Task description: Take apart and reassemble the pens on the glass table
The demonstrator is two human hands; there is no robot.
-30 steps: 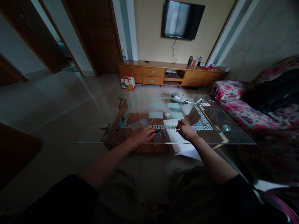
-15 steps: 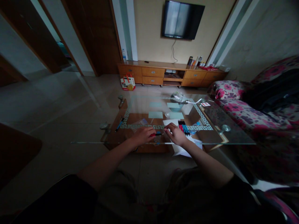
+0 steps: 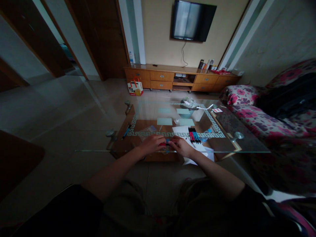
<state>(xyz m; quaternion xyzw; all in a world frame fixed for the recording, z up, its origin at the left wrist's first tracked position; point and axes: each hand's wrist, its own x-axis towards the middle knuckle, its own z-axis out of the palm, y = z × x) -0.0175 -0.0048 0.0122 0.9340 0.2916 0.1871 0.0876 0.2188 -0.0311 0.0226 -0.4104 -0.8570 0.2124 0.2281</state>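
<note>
My left hand (image 3: pixel 151 144) is closed round a red pen (image 3: pixel 163 144), holding it sideways over the near edge of the glass table (image 3: pixel 148 113). My right hand (image 3: pixel 182 146) meets it from the other side, with thumb and fingers pinched at the pen's dark tip end. Whether a small part sits between those right fingers is hidden. Just beyond my right hand, a row of red and blue pens (image 3: pixel 194 135) lies side by side, partly over white paper (image 3: pixel 181 129). More blue and black pens (image 3: pixel 126 131) lie at the table's left.
A basket with a plastic bag (image 3: pixel 189 103) is at the table's far side. A blue-capped bottle (image 3: pixel 206 135) shows beside the pen row. The flowered sofa (image 3: pixel 249 118) stands right; a wooden TV cabinet (image 3: pixel 161 76) and a carton bag (image 3: pixel 135 88) are beyond.
My right hand has moved left onto the tip end of the red pen, covering the tip that was bare before. My left hand has hardly moved.
</note>
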